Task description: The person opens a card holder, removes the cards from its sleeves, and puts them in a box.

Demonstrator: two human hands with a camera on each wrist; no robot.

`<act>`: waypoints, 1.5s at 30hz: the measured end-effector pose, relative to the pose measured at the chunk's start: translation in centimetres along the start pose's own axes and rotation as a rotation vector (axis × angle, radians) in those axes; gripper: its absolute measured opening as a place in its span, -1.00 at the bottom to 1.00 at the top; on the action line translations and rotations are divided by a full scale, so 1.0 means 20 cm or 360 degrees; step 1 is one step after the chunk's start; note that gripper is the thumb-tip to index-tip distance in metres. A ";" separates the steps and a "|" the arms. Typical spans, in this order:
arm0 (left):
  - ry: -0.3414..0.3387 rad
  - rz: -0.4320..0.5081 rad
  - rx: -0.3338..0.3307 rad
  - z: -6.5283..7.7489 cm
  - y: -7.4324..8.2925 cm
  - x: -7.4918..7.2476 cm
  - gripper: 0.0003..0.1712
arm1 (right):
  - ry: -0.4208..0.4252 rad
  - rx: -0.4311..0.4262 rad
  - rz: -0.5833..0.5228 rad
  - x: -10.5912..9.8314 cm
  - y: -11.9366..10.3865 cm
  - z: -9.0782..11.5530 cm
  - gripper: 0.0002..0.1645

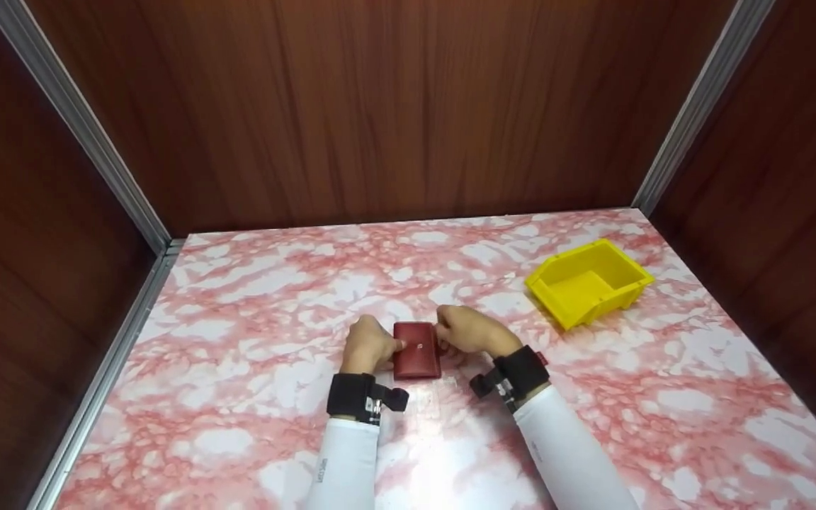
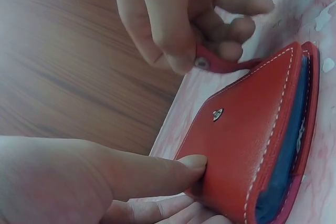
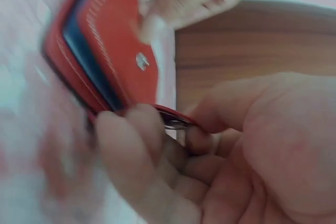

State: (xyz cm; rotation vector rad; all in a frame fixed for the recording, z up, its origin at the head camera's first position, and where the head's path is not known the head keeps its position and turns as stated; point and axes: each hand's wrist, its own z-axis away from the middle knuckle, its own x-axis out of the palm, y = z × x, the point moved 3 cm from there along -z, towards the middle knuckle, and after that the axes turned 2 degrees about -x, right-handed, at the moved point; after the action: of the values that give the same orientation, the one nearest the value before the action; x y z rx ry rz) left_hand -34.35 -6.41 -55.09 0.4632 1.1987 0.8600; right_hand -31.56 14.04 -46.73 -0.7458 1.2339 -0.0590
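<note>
A red wallet [image 1: 416,360] with white stitching, a metal snap stud and a blue inner part lies folded on the table between both hands. From its left side my left hand [image 1: 368,345] grips it, thumb pressed on the top cover and fingers beneath the edge. My right hand [image 1: 469,330] pinches the wallet's short strap [image 2: 223,65], which carries a snap button, between thumb and curled fingers. In the right wrist view the strap [image 3: 176,117] stands raised from the wallet's edge, away from the stud.
A yellow open-front bin [image 1: 588,283] stands at the right rear of the table. The pink-and-white marbled tabletop [image 1: 238,397] is bounded by brown wood-grain panels [image 1: 394,113] at the back and both sides, with metal corner rails [image 1: 75,92].
</note>
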 end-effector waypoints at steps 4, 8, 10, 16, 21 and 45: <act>0.0026 -0.0041 0.0018 0.01 0.01 0.00 -0.68 | -0.0004 0.0071 -0.0042 -0.06 0.07 0.03 -0.85; 0.0024 -0.0044 0.0001 0.02 0.02 -0.01 -0.69 | -0.0056 0.0163 -0.0139 -0.08 0.12 0.05 -0.88; 0.0013 -0.0037 -0.0015 0.02 0.01 -0.01 -0.69 | -0.0074 0.0182 -0.0170 -0.08 0.14 0.05 -0.86; -0.0011 0.0010 -0.0019 0.07 0.04 -0.03 -0.73 | -0.0017 0.0120 0.0008 -0.08 0.13 0.04 -0.77; -0.0012 0.0004 0.0003 0.11 0.06 -0.04 -0.75 | 0.0016 0.0154 0.0067 -0.06 0.12 0.04 -0.81; 0.0155 -0.0152 0.0072 0.01 0.02 0.00 -0.59 | 0.0013 0.0230 0.0129 0.01 0.07 0.01 -0.83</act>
State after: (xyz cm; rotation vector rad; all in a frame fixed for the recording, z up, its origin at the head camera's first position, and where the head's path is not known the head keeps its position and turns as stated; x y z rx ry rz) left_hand -34.26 -6.21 -54.71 0.4011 1.3217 0.7818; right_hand -31.77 15.14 -47.66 -0.5700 1.2522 -0.0839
